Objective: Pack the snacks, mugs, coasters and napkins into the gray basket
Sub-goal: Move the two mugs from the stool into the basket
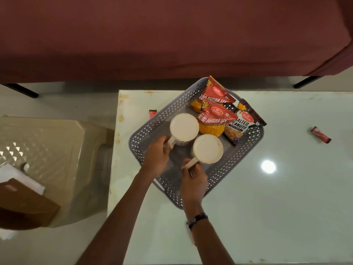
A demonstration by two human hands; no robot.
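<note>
**Gray basket half packed, a mug in each hand**

Gray basket (152,129), a rounded-rectangle plastic tray with lattice-pierced walls and a smooth floor, sits turned at an angle on the glossy pale table (267,207), near the table's far left corner. Along its far side lie three crinkled foil snack packets: two red-and-yellow aloo bhujia packets (214,121), one overlapping the other, and beside them a dark brown salted peanuts packet (242,124) leaning over the rim. Two cream-coloured mugs stand inside, round and smooth, seen from above. The left hand (155,155) is closed around the handle of the left mug (184,127); the right hand (193,180) pinches the handle of the right mug (207,148), fingers curled tight. Whether either mug rests on the basket floor cannot be told.

Outside the basket, a small red sachet (321,134) lies well apart on the table to the right, and another red sachet (152,113) shows just beside the basket's left wall. Left of the table stands a beige moulded plastic stool (57,146) carrying white napkins (19,175) under a brown flat piece (28,201).
</note>
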